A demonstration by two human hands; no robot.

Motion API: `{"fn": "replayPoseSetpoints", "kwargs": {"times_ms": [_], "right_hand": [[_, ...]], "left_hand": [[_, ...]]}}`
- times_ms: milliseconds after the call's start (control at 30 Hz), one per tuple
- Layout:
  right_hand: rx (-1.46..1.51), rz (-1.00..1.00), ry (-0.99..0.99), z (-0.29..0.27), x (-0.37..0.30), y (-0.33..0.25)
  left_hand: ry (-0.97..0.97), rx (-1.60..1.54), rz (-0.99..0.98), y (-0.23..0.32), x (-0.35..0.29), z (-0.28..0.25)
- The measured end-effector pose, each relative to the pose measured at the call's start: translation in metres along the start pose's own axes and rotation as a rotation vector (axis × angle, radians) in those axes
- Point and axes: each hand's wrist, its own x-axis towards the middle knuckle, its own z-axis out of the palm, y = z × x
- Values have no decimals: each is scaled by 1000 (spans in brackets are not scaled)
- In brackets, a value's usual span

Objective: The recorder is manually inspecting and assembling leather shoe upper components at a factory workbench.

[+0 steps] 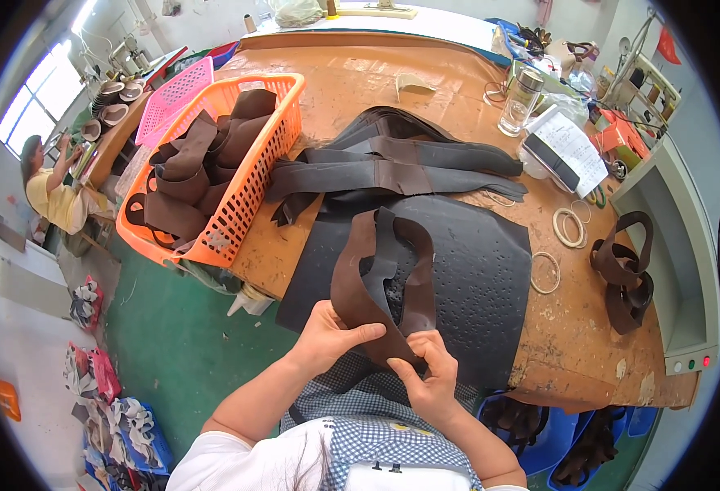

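Both my hands grip a looped strip of dark brown, leather-like material with a grey-black inner side. My left hand pinches the near left part of the loop, thumb lying on its outer face. On the near right part, my right hand closes thumb and fingers on the edge. The loop stands over a black perforated mat at the table's near edge. Beyond the mat lies a pile of flat black and brown strips. Two more brown loops rest at the right.
An orange basket of brown loops stands at the left, beside a pink basket. Toward the right are a glass jar, a phone, paper, tape rings and a grey machine frame. Another person sits far left.
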Motion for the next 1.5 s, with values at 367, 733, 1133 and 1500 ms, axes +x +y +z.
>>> {"fn": "replayPoseSetpoints", "kwargs": {"times_ms": [367, 733, 1133, 1500], "right_hand": [[-286, -23, -63, -28, 25, -15], [-331, 99, -101, -22, 26, -21], [-304, 20, -72, -22, 22, -13], [-342, -7, -93, -23, 21, -11]], "left_hand": [[25, 50, -38, -15, -3, 20], [-43, 28, -67, -5, -2, 13], [20, 0, -56, 7, 12, 7], [96, 79, -31, -2, 9, 12]]}}
